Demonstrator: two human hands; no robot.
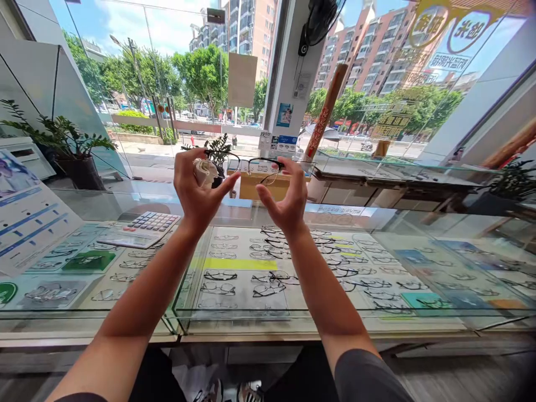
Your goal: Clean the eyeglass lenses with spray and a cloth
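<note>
Toward 12 o'clock from the centre, the eyeglasses (263, 159) have a dark, smooth, plastic-looking upper rim over clear lenses. The worktop (251, 311) is clear glass, glossy with reflections. At 9 o'clock, a calculator (153, 222) looks like plastic; farther out, a printed board (31, 226) resembles smooth card. At 1 o'clock, a brown post (330, 100) looks wooden. At 5 o'clock, a sleeve (368, 377) is dark matt cloth.

An eyewear shop — glass display counter (268, 311) with rows of spectacles (220, 288), glasses-shaped sign (469, 27) on the window (368, 72).
</note>
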